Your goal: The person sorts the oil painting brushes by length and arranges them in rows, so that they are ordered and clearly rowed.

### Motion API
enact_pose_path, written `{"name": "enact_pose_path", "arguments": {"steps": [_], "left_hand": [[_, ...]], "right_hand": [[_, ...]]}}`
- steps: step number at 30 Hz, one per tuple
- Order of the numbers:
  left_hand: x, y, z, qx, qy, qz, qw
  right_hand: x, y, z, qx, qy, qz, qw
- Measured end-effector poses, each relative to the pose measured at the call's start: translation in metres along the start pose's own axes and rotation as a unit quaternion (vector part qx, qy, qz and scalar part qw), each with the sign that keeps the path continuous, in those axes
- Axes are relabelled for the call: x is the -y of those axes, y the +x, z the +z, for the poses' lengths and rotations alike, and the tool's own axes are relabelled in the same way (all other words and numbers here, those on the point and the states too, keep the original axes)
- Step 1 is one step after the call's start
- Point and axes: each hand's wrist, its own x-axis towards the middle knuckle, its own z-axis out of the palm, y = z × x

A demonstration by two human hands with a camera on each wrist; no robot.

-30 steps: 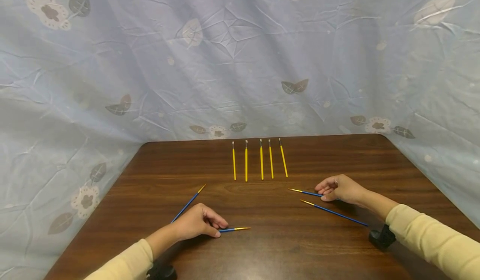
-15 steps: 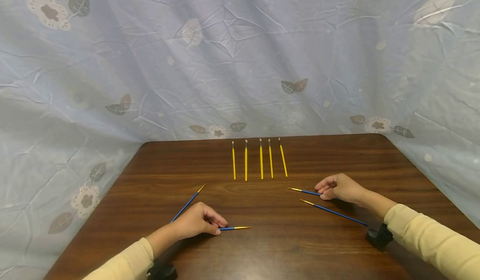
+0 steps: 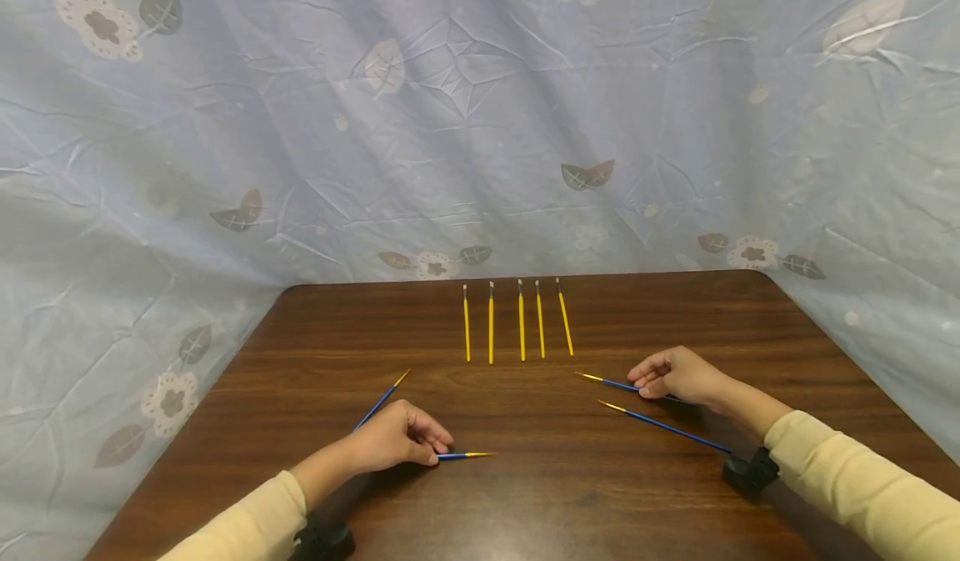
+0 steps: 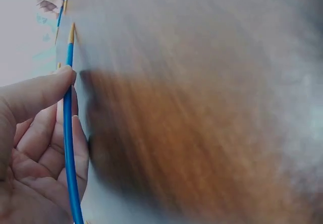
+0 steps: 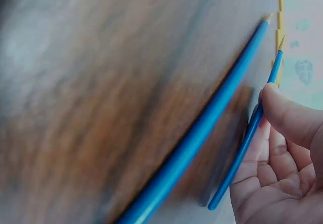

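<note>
And here, low and just left of centre, is the left-hand paintbrush (image 3: pixel 453 456), blue with a gold ferrule, its bristles pointing right; the left hand (image 3: pixel 393 438) pinches its handle between thumb and fingers. Over to the right of centre, the right-hand paintbrush (image 3: pixel 619 385), also blue and gold, points left, and the right hand (image 3: pixel 684 378) has it pinched the same way. Just below that one lies the lower blue paintbrush (image 3: pixel 678 430), slanting down to the right, while the slanted blue paintbrush (image 3: pixel 381 405) at left runs down behind the left hand. Up by the far edge, five yellow-handled paintbrushes (image 3: pixel 522 328) line up, tips upward, the rightmost leaning. All of it on a dark wood-grain table (image 3: pixel 555 503), with flowered grey-blue cloth (image 3: pixel 450 144) filling the upper frame and pale yellow sleeves (image 3: pixel 855 469) entering both lower corners.
</note>
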Motion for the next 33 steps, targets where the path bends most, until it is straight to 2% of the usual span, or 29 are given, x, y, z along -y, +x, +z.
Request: {"name": "enact_pose_path", "arguments": {"steps": [12, 19, 24, 33], "left_hand": [[-0.011, 0.006, -0.001, 0.002, -0.007, 0.013, 0.9999], [-0.017, 0.008, -0.001, -0.026, -0.003, 0.009, 0.9996], [-0.017, 0.011, 0.002, -0.045, -0.018, 0.0, 0.9988], [-0.02, 0.02, 0.01, -0.076, -0.063, -0.023, 0.9948]], "right_hand": [[0.013, 0.001, -0.005, -0.006, 0.017, 0.011, 1.0], [0.025, 0.005, -0.002, -0.009, 0.002, 0.011, 1.0], [0.036, 0.005, 0.002, -0.001, 0.004, 0.005, 1.0], [0.054, 0.007, 0.02, 0.0, 0.046, 0.006, 0.999]]}}
